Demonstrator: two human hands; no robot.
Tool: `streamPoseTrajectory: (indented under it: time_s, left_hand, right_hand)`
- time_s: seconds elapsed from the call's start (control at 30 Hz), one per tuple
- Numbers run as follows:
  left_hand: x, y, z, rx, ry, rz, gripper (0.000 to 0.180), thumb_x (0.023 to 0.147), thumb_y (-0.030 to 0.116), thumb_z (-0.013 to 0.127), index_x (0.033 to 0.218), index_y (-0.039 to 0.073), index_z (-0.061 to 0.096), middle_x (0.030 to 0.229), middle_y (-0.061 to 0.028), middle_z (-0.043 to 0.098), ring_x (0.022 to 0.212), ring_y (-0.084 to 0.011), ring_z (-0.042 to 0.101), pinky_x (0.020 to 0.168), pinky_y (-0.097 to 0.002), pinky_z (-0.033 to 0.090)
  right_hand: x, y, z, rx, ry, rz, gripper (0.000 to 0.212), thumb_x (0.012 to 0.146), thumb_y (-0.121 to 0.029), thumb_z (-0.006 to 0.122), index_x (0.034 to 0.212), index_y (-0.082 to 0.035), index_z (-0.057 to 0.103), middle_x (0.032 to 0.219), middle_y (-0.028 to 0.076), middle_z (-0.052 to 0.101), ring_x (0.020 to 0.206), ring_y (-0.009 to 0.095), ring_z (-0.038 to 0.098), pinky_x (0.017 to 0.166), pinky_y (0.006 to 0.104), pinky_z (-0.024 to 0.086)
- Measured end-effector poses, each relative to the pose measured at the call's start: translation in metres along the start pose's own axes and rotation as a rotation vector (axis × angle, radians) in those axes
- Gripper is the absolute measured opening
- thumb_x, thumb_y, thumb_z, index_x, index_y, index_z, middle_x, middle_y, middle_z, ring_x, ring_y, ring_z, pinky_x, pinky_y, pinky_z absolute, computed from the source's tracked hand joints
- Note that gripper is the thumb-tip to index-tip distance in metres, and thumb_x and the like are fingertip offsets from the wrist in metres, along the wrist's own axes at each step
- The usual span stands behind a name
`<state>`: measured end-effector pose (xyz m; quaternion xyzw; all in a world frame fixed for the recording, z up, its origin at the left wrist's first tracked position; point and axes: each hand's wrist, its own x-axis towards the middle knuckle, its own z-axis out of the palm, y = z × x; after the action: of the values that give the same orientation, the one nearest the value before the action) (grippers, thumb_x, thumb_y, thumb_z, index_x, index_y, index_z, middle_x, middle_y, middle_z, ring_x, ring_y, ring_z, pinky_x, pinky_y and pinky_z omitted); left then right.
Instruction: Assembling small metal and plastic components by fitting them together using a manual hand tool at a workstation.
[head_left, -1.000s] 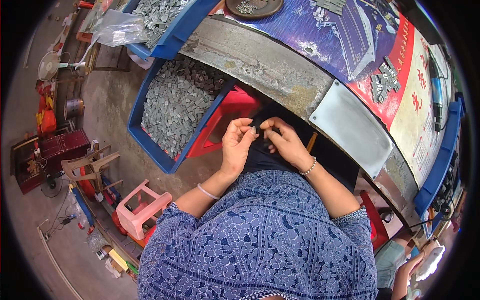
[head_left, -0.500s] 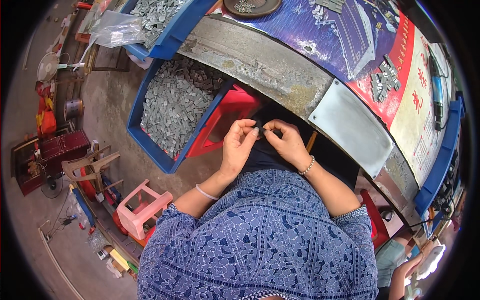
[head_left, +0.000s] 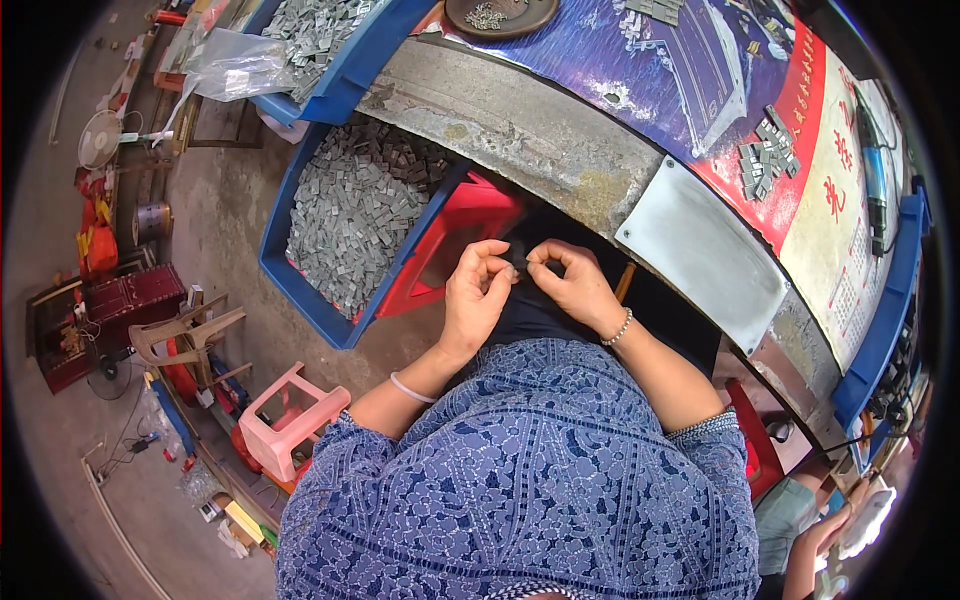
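Both my hands are up over my lap, just off the worktable's near edge. My left hand (head_left: 478, 298) curls with thumb and forefinger pinched close together. My right hand (head_left: 577, 288) faces it, its thumb and fingers pinched as well. A narrow gap parts their fingertips. Whatever they hold is tiny and dark, lost against the dark cloth behind. To the left of my hands, a blue bin (head_left: 352, 333) holds a heap of small grey metal pieces (head_left: 355, 220).
The worktable's worn edge (head_left: 500, 110) runs ahead, with a metal plate (head_left: 705, 255) fixed on it. On top lie small grey pieces (head_left: 768, 155), a round dish (head_left: 500, 30) and a blue-and-black pen-shaped tool (head_left: 876, 185). A pink stool (head_left: 290, 420) stands left; another person's arm (head_left: 815, 550) shows lower right.
My fingertips have drawn slightly apart from each other. Otherwise the hands stay in nearly the same place, and the view has shifted a little.
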<state>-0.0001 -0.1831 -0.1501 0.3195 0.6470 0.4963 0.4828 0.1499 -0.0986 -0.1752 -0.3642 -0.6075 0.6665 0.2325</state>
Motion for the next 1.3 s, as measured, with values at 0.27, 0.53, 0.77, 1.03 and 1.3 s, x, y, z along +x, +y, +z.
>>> streamPoseTrajectory:
  time_s: [0.27, 0.53, 0.77, 1.03, 1.3]
  left_hand:
    - [-0.002, 0.004, 0.002, 0.091, 0.070, 0.086, 0.030, 0.090, -0.001, 0.058, 0.119, 0.002, 0.050, 0.094, -0.0051, 0.061, 0.082, -0.0091, 0.059, 0.074, -0.0228, 0.049]
    - [-0.011, 0.011, -0.002, 0.421, 0.018, 0.304, 0.029, 0.084, -0.003, 0.062, 0.112, 0.001, 0.058, 0.115, -0.0145, 0.056, 0.099, -0.0239, 0.060, 0.083, -0.0325, 0.050]
    - [-0.020, -0.001, -0.007, 0.663, -0.052, 0.458, 0.033, 0.083, -0.003, 0.061, 0.116, 0.003, 0.063, 0.126, -0.0182, 0.055, 0.109, -0.0323, 0.057, 0.094, -0.0383, 0.044]
    - [-0.016, -0.004, -0.003, 0.720, -0.072, 0.522, 0.040, 0.082, -0.003, 0.060, 0.122, 0.000, 0.058, 0.129, -0.0182, 0.055, 0.112, -0.0337, 0.056, 0.096, -0.0396, 0.043]
    - [-0.014, -0.009, -0.004, 0.773, -0.110, 0.544, 0.047, 0.081, -0.002, 0.059, 0.127, -0.006, 0.051, 0.130, -0.0203, 0.053, 0.113, -0.0354, 0.055, 0.096, -0.0414, 0.041]
  right_hand:
    - [0.001, 0.000, -0.003, -0.005, -0.006, 0.017, 0.014, 0.087, -0.013, 0.063, 0.088, 0.001, 0.062, 0.078, 0.005, 0.063, 0.074, 0.009, 0.056, 0.071, 0.0265, 0.048]
    - [0.001, 0.000, -0.002, 0.017, 0.001, 0.015, 0.014, 0.087, -0.013, 0.063, 0.089, 0.001, 0.061, 0.078, 0.004, 0.063, 0.074, 0.007, 0.055, 0.071, 0.0259, 0.048]
    - [0.002, 0.000, -0.003, 0.007, -0.030, 0.038, 0.014, 0.088, -0.014, 0.063, 0.090, 0.000, 0.062, 0.081, 0.002, 0.063, 0.077, 0.007, 0.055, 0.072, 0.0252, 0.047]
    - [0.001, -0.001, -0.003, 0.013, -0.025, 0.016, 0.011, 0.088, -0.011, 0.063, 0.088, 0.000, 0.061, 0.078, 0.002, 0.061, 0.076, 0.006, 0.053, 0.070, 0.0242, 0.047]
    - [0.000, 0.001, 0.001, -0.025, -0.013, -0.061, 0.013, 0.087, -0.012, 0.062, 0.088, 0.001, 0.058, 0.075, 0.009, 0.060, 0.069, 0.010, 0.053, 0.066, 0.0285, 0.047]
